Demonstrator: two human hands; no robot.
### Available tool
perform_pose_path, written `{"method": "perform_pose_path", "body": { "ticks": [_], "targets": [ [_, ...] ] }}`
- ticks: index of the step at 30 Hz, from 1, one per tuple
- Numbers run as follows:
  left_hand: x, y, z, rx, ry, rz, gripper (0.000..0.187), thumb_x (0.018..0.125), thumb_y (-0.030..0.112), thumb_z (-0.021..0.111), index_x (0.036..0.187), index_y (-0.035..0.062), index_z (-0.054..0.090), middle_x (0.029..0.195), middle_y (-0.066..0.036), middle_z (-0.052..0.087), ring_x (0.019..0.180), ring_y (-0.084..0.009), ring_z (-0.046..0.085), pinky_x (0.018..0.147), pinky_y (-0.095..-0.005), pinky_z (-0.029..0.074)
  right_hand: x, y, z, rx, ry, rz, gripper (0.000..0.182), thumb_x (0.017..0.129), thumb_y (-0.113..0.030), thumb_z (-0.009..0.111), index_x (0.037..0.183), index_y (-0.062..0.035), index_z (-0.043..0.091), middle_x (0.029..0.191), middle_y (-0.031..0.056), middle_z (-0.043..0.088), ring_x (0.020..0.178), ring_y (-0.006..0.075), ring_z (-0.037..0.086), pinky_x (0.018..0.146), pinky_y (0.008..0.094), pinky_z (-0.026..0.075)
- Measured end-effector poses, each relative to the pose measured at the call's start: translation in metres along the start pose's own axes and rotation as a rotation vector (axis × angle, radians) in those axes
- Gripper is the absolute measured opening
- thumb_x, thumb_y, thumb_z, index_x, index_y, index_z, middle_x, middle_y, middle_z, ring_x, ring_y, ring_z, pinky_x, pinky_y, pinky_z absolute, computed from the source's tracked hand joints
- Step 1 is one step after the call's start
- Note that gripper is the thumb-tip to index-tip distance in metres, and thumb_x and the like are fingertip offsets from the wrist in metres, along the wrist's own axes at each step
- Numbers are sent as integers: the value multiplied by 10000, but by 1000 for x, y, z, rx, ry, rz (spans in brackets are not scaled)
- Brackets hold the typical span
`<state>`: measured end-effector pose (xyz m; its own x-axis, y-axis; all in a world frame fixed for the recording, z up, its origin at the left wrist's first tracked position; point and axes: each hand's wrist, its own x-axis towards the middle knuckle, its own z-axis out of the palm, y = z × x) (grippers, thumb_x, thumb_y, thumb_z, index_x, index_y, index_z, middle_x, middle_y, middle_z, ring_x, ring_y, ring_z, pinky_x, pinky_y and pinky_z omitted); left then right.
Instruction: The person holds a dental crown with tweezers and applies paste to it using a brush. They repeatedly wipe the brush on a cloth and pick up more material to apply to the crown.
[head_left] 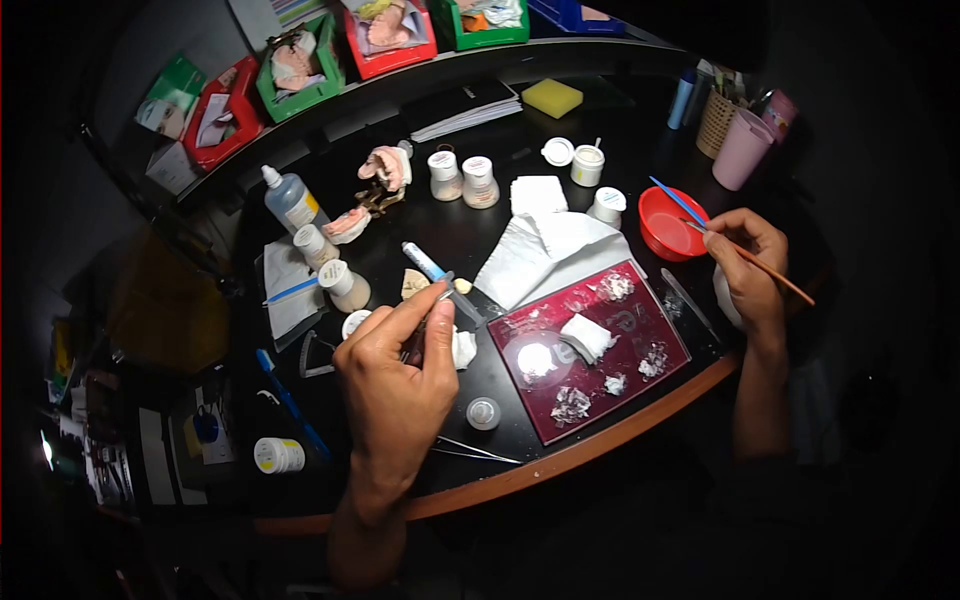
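Note:
My right hand (748,258) is closed around a thin brush (775,272) with an orange-brown handle. The brush's tip points into a small red bowl (660,243), and a blue stick (677,200) leans over the bowl's rim. My left hand (400,365) is raised with thumb and forefinger pinched together. Whatever sits between those fingertips is too small to make out. Just behind the left fingertips lies a syringe (424,261) with a blue-and-white label. To the right of that hand is a dark red glass slab (540,400) bearing white powdery clumps and a folded white pad (588,338).
White tissue (545,245) lies behind the slab. Capped jars (480,185), a dental model (385,170) and a dropper bottle (292,198) stand farther back. Tweezers (480,451) and a blue toothbrush (290,402) lie near the front. A pink cup (742,150) stands right.

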<state>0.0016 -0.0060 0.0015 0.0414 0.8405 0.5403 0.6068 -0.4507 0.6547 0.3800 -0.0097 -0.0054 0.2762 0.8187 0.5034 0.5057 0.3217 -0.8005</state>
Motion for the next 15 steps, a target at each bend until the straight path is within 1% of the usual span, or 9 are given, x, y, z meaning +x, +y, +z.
{"method": "perform_pose_path", "body": {
  "ticks": [3,4,5,7,8,9,11,13,15],
  "targets": [
    [1,-1,3,-5,14,26,190,976,91,771,1133,2,831,754,-124,717,632,-186,637,577,-341,458,18,10,-15,-196,12,57,81,880,-52,784,861,1,726,750,-11,677,693,34,587,638,218,450],
    [1,-3,3,-10,12,15,188,977,93,768,1128,-1,829,800,-145,748,662,-202,666,606,-340,482,22,7,-15,-258,-8,58,96,858,-74,791,829,-3,733,725,12,697,674,50,613,627,243,476],
    [1,-5,6,-36,13,24,189,977,95,770,1128,-1,829,804,-146,751,664,-198,667,609,-337,486,25,11,-13,-318,-7,10,86,841,-71,784,802,-7,743,711,37,718,676,78,658,640,264,508],
    [1,-12,6,-65,30,35,190,975,97,776,1128,-1,830,811,-146,755,669,-192,670,617,-329,494,29,17,-12,-422,-53,27,70,814,-68,779,784,-11,753,714,56,736,690,109,698,654,283,534],
    [1,-2,1,-93,1,-69,191,974,97,783,1131,1,832,822,-141,765,675,-170,671,623,-321,500,30,22,-11,-445,-66,37,68,803,-68,779,777,-11,753,706,56,732,683,115,698,653,285,534],
    [1,-5,3,-152,8,-89,200,977,102,792,1145,2,832,793,-99,751,668,-120,629,614,-304,481,31,27,-11,-467,-81,43,66,792,-67,779,770,-11,754,699,56,729,677,122,698,653,286,535],
    [2,-5,0,-226,-23,-152,212,979,110,800,1160,5,833,760,-54,722,670,-82,583,617,-280,461,29,32,-12,-394,-83,-28,77,797,-74,777,767,-11,744,702,71,733,680,134,688,675,300,536],
    [2,-8,0,-276,-29,-142,209,982,101,799,1169,13,835,727,-24,687,665,-60,556,620,-259,438,22,25,-21,-437,13,-135,74,820,-56,773,791,-2,731,718,79,708,712,131,663,705,294,514],
    [3,-8,-1,-355,-55,-175,209,990,95,789,1174,5,831,717,-15,684,663,-48,555,615,-254,432,10,13,-35,-344,67,-15,81,867,-42,762,828,6,709,758,64,681,743,106,624,724,276,482]
  ]
}}
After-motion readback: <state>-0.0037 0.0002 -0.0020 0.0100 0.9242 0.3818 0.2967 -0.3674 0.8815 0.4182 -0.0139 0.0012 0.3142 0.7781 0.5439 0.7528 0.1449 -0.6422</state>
